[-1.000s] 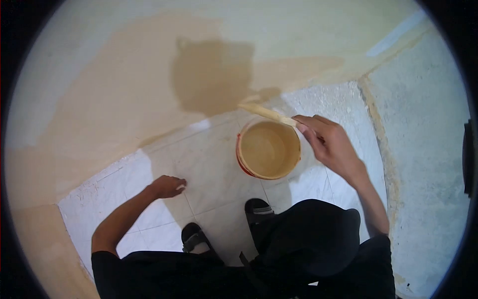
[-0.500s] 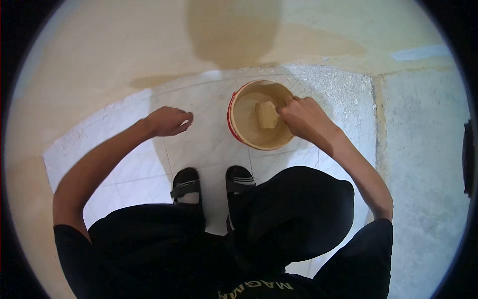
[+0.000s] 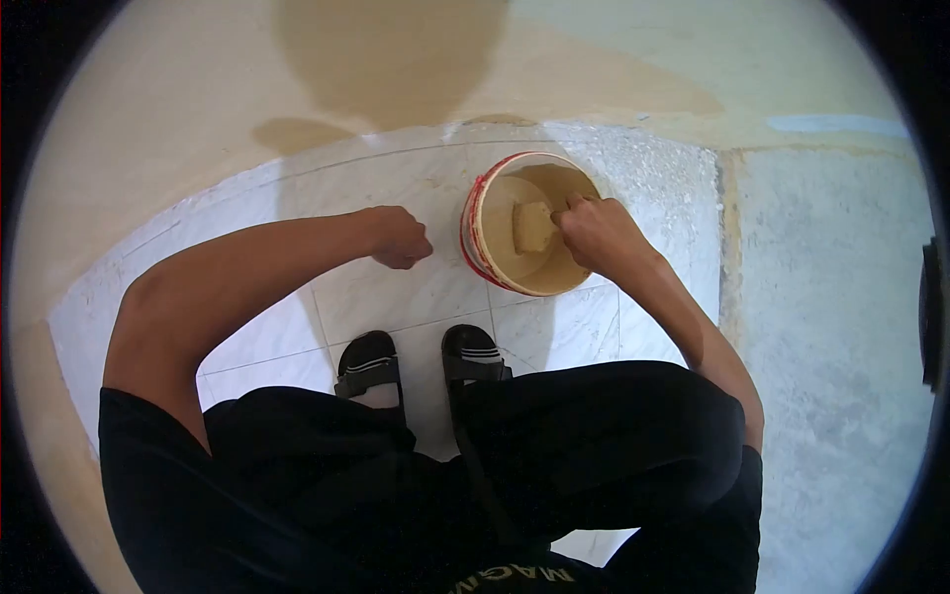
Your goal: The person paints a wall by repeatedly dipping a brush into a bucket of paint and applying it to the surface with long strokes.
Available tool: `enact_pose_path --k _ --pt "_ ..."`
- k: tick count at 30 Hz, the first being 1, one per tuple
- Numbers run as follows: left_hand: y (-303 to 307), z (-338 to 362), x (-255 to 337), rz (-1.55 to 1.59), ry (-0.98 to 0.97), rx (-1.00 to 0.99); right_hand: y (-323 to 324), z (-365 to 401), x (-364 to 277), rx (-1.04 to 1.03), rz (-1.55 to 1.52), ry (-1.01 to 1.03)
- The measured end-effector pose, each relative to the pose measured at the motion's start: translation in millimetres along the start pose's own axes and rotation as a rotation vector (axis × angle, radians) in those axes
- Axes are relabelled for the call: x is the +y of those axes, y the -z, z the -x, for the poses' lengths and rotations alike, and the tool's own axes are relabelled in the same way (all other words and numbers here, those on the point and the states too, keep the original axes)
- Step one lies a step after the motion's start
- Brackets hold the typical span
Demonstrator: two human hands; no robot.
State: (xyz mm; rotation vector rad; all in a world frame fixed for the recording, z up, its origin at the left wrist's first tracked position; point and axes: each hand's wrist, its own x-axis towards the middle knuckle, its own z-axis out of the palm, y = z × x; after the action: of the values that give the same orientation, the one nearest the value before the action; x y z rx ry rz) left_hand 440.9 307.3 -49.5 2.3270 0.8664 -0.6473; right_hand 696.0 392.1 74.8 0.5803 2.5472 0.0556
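A round bucket (image 3: 475, 223) with a red outer side and a cream rim stands on the tiled floor, tilted slightly. Inside it lies a pale yellow block, perhaps a sponge (image 3: 534, 228). My right hand (image 3: 602, 234) is closed on the bucket's right rim, its fingertips reaching just inside, close to the block. Left of the bucket, my left hand (image 3: 401, 238) hangs in the air with its fingers curled together, apart from the bucket. Whether it holds anything small is hidden.
My two sandalled feet (image 3: 371, 371) stand below the bucket on white tiles (image 3: 396, 297). A beige wall (image 3: 594, 59) rises beyond, with a grey-green surface (image 3: 831, 297) at the right. Rough white speckled material (image 3: 653, 178) lies near the wall corner.
My left hand has moved right, closer to the bucket, and its fingers have curled in more. The bucket leans slightly more, with my right hand still at its rim.
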Motion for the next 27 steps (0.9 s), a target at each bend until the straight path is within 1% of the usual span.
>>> enact_pose_path --k 2,5,7,8,9,10,11,12,14,15,16,17,18,20,21,22,24,25,26,27 --pt "-8 -4 -3 0.015 -0.052 -0.015 -9 2 -4 0.022 -0.026 -0.043" --pt "-11 -6 -15 -0.046 -0.039 -0.009 -11 4 -7 0.006 -0.052 -0.077" --pt "-5 -9 -13 -0.042 -0.056 0.11 -6 7 -8 0.019 -0.065 -0.087" --pt "-3 -7 -12 -0.037 -0.043 0.11 -3 9 -8 0.033 -0.081 -0.108" --pt "-1 -6 -11 0.0 -0.036 0.17 2 13 -7 0.039 -0.075 -0.098" --pt "-1 -4 -11 0.036 -0.03 0.233 7 20 -5 0.073 -0.163 -0.129" --pt "-2 -1 -13 0.038 -0.021 0.24 13 28 -3 0.104 -0.252 -0.16" --pt "-4 0 -13 0.04 -0.012 0.234 18 38 -1 0.103 -0.244 -0.155" --pt "-10 5 -10 0.048 -0.009 0.228 25 61 1 0.2 -0.423 -0.194" --pt "-12 12 -9 0.021 0.028 0.157 27 71 1 0.198 -0.422 -0.195" --pt "-15 15 -10 -0.01 0.064 0.085 28 82 1 0.182 -0.535 -0.274" --pt "-18 19 -10 -0.018 0.056 0.086 27 92 -1 0.167 -0.651 -0.357" --pt "-24 21 -12 -0.026 0.052 0.055 16 102 -3 0.17 -0.651 -0.372" --pt "-32 25 -17 -0.047 0.036 0.025 -19 118 -8 0.35 -1.204 -0.523" --pt "-34 27 -19 -0.02 0.046 0.026 -21 122 -11 0.335 -1.26 -0.556" --pt "-36 28 -20 0.009 0.058 0.027 -27 122 -19 0.415 -1.394 -0.553" --pt "-36 30 -22 0.001 0.057 0.033 -30 121 -35 0.409 -1.666 -0.637" --pt "-34 32 -23 0.006 0.063 0.039 -33 119 -42 0.396 -1.748 -0.654" --pt "-34 32 -23 0.005 0.063 0.038 -43 119 -48 0.436 -1.822 -0.595" --pt "-33 31 -22 0.001 0.073 0.036 -50 116 -53 0.433 -1.884 -0.589"
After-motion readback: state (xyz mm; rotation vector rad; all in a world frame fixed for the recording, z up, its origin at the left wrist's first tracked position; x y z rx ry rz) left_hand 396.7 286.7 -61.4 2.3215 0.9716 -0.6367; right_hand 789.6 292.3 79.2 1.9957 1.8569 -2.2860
